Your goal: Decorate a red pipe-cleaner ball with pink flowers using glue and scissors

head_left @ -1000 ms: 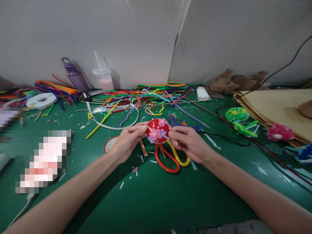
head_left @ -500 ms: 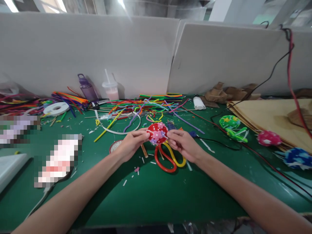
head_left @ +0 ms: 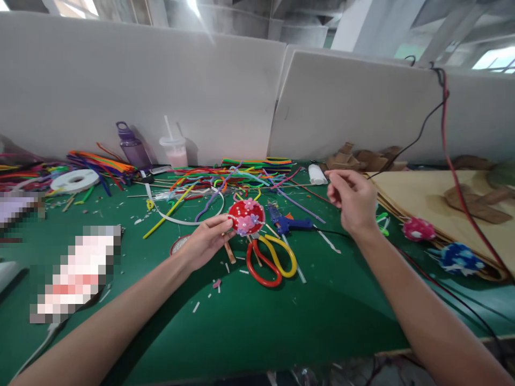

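A round red fabric piece [head_left: 246,216], decorated with small pink and purple flowers and white beads, is sitting above the green table [head_left: 257,316] near its middle, pinched at its left edge by the left hand [head_left: 205,241]. That hand's thumb and fingers are closing tightly on the rim. The right hand [head_left: 354,199] is hovering well apart to the right, raised off the table, its fingers curling loosely inward with thumb and forefinger nearly meeting; whether anything thin is lying between them cannot be told. Just below the red piece one pair of scissors with one red and one yellow handle loop [head_left: 271,260] is lying flat, and beside it one blue glue gun [head_left: 287,221]. Behind, a heap of coloured pipe cleaners [head_left: 225,179] is sprawling. One purple bottle [head_left: 131,147] and one lidded cup with a straw [head_left: 174,150] are standing by the white partition [head_left: 161,91].
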Demonstrator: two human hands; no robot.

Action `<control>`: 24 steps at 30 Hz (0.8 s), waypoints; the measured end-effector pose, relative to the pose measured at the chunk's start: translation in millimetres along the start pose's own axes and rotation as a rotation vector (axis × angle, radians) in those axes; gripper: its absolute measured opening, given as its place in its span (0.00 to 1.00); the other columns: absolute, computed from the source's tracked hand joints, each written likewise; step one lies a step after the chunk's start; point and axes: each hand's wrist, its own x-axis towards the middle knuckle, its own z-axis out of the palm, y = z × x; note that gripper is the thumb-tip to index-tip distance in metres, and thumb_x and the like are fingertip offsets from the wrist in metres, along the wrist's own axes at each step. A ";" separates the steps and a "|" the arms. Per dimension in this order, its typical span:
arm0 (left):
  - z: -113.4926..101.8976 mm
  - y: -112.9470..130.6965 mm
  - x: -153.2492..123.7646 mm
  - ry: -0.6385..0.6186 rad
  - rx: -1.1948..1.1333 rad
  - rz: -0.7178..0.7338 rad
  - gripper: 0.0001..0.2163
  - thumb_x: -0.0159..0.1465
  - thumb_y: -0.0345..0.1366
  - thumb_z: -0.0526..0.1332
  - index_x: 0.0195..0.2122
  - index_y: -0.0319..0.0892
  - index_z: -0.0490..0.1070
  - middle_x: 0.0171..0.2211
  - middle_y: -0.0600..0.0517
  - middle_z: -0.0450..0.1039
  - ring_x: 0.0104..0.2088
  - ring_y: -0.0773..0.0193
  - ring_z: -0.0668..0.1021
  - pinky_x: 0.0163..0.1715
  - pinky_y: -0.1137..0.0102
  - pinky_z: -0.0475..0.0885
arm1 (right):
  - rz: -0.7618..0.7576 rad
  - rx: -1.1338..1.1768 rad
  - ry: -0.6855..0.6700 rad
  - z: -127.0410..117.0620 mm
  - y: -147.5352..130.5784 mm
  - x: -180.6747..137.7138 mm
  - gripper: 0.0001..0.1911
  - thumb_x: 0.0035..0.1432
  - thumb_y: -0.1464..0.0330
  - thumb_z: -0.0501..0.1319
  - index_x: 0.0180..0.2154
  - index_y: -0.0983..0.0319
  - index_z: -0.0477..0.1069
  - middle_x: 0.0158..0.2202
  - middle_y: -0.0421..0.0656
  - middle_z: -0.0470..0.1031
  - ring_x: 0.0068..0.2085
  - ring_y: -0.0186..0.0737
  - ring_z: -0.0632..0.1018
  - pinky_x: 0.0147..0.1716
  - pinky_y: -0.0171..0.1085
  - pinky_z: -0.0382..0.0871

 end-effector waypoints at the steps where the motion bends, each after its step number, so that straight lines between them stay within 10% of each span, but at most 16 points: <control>1: -0.9 -0.2 0.1 -0.004 -0.006 -0.008 0.12 0.47 0.37 0.74 0.29 0.38 0.77 0.32 0.53 0.76 0.35 0.69 0.75 0.43 0.71 0.69 | -0.039 -0.102 -0.045 -9.5 2.3 7.0 0.09 0.53 0.62 0.64 0.34 0.61 0.76 0.19 0.35 0.67 0.19 0.29 0.65 0.17 0.30 0.56; 11: -10.9 -2.2 4.1 -0.066 -0.101 -0.051 0.11 0.50 0.34 0.73 0.33 0.38 0.77 0.31 0.52 0.77 0.32 0.69 0.77 0.38 0.72 0.71 | -0.457 -0.805 -0.808 -20.3 59.6 -14.6 0.21 0.56 0.62 0.63 0.50 0.61 0.73 0.50 0.51 0.75 0.52 0.52 0.72 0.53 0.53 0.66; 24: -8.6 -2.7 2.8 -0.091 -0.096 -0.068 0.10 0.50 0.34 0.73 0.32 0.39 0.76 0.29 0.53 0.76 0.30 0.70 0.76 0.37 0.73 0.71 | -0.363 -0.705 -0.882 -7.5 72.2 -18.9 0.12 0.61 0.64 0.56 0.45 0.62 0.69 0.46 0.52 0.73 0.51 0.51 0.71 0.53 0.53 0.65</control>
